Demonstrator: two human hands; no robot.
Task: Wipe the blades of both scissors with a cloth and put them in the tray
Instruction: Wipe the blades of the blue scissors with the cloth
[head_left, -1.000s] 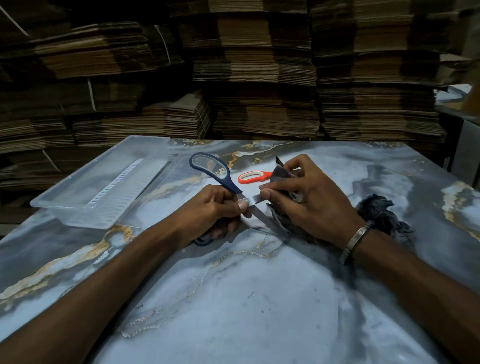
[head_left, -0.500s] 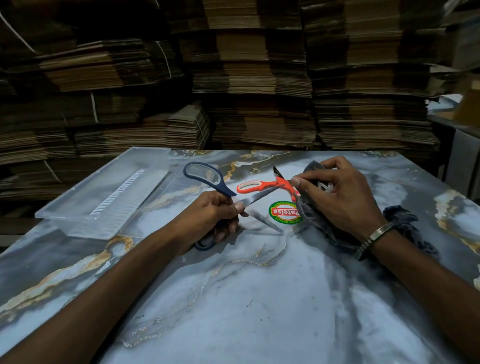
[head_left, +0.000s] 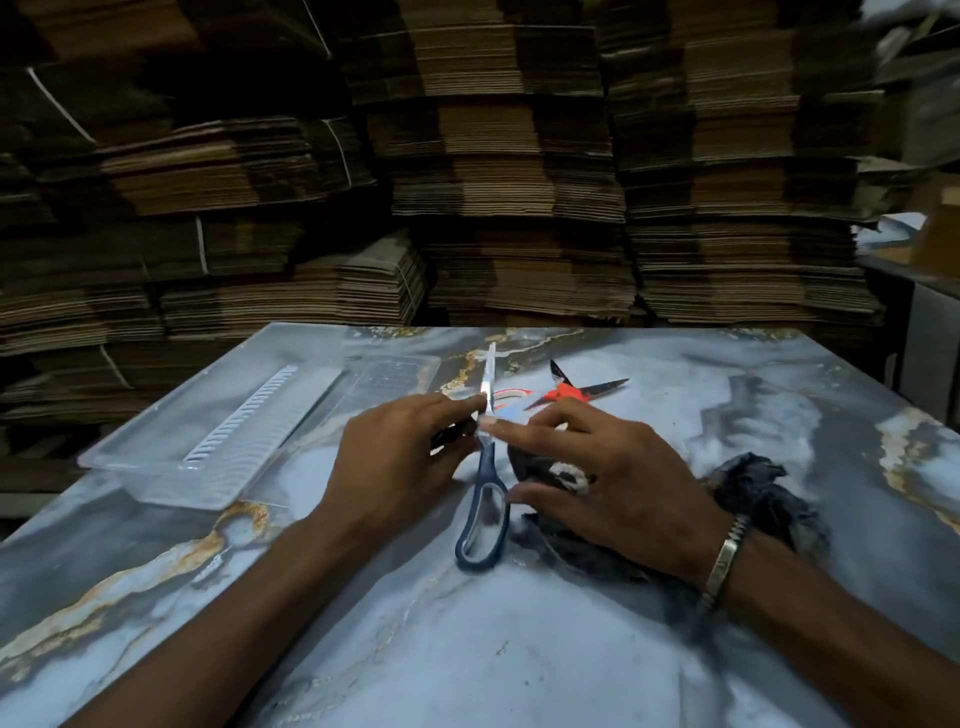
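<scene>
Holding the blue scissors (head_left: 484, 478) near their pivot, our left hand (head_left: 395, 462) pinches them with blade pointing far and loop handle near. Our right hand (head_left: 613, 483) grips the dark cloth (head_left: 566, 545), fingertips meeting the blade. Farther off, the orange scissors (head_left: 569, 392) lie spread on the marble table (head_left: 467, 649); the clear tray (head_left: 218, 436) sits left.

Grey-blue marble pattern with white clouds and gold veins across the table (head_left: 519, 649). Navy-blue handles, bright silver blade on the blue scissors (head_left: 483, 519). Orange-red handles, dark blades on the orange scissors (head_left: 569, 392). Dark grey, near black – the cloth (head_left: 763, 499), with a pale patch under the fingers. Clear, colourless plastic with ribbed lines – the tray (head_left: 171, 467). Silver on the wrist bracelet (head_left: 727, 556). Brown layered stripes in the cardboard stacks (head_left: 519, 182).
</scene>
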